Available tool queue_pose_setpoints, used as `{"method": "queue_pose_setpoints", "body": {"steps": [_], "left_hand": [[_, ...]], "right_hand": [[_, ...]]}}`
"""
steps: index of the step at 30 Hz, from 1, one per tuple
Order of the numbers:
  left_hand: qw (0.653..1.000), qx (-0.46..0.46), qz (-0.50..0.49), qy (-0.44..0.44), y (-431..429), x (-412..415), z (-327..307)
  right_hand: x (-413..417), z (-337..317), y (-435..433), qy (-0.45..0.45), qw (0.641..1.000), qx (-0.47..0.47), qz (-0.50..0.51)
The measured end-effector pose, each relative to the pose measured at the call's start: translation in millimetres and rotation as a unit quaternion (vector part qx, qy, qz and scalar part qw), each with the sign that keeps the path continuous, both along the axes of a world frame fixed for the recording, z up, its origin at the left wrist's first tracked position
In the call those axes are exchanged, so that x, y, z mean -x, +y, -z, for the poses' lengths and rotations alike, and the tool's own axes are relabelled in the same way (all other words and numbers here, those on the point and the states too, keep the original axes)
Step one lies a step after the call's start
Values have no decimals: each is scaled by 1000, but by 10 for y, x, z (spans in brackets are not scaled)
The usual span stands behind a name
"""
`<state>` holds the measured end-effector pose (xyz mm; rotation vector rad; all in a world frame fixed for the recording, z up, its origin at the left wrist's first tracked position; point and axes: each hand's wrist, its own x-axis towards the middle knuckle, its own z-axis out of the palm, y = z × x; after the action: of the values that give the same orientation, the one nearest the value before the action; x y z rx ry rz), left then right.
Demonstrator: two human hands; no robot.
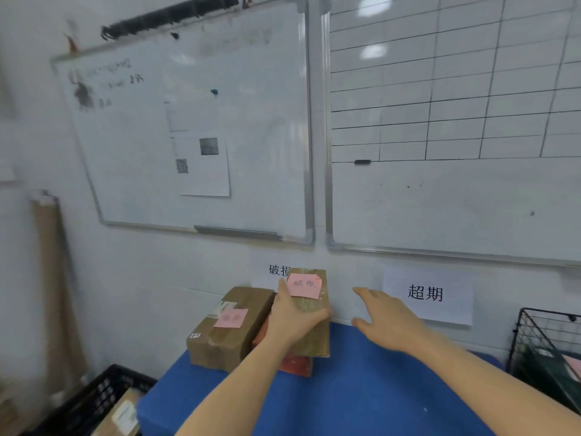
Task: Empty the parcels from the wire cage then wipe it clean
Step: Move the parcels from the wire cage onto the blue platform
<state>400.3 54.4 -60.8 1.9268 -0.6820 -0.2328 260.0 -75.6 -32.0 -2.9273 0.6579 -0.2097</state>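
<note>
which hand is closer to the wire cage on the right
Right. The right hand is open, left of the wire cage; the left hand grips a parcel farther left.

A white paper sheet (427, 294) on the wall reads "超期". Another white sheet (265, 273), half hidden, shows "破" and part of a second character. A pink sticky note (304, 286) on the upright brown cardboard parcel (316, 339) bears handwritten "破损". Other writing is too blurred to read.

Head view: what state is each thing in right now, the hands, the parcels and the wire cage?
Left hand: grips the tall parcel.
Tall parcel: on end, taped, pink note stuck on.
Right hand: open, fingers spread, holding nothing.
Brown parcel: lying flat, taped shut, another pink note on top.
Red parcel: beneath the tall parcel, mostly hidden.
Wire cage: holds things, not emptied.
</note>
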Motion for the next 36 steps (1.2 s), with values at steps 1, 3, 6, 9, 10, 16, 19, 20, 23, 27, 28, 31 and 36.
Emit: {"method": "queue_pose_setpoints", "body": {"steps": [1,3,6,9,10,16,19,20,23,27,28,31,36], "left_hand": [[1000,-3,-1,0,-35,-116,8],[1000,-10,-1,4,-89,-340,22],[1000,-21,4,-12,-126,-619,47],[1000,-30,4,1,-179,-899,133],[999,-35,8,2,-194,-962,148],[996,-64,57,3,-331,-1385,322],[993,-69,98,13,-371,-1577,398],[991,-69,109,20,-368,-1636,427],[986,-75,142,46,-344,-1777,515],[977,-96,186,31,-371,-1920,632],[976,-91,194,29,-365,-1924,620],[974,-85,209,22,-409,-1987,662],[973,-90,210,22,-477,-2091,734]], "right_hand": [[-113,13,-33,-4,1000,-9,-1],[-342,27,-97,-9,1000,-24,-6],[-668,45,-130,-7,999,-39,-15],[-958,94,-71,14,995,-99,-5],[-1043,123,-47,19,993,-116,-7],[-1528,360,80,-35,977,-211,5],[-1747,497,122,-78,972,-219,33],[-1801,529,133,-88,972,-215,42],[-1921,602,160,-104,970,-207,66],[-2041,672,174,-95,973,-196,75],[-2064,687,178,-94,974,-190,79],[-2102,715,176,-98,974,-183,91],[-2165,733,143,-94,975,-175,96]]}}
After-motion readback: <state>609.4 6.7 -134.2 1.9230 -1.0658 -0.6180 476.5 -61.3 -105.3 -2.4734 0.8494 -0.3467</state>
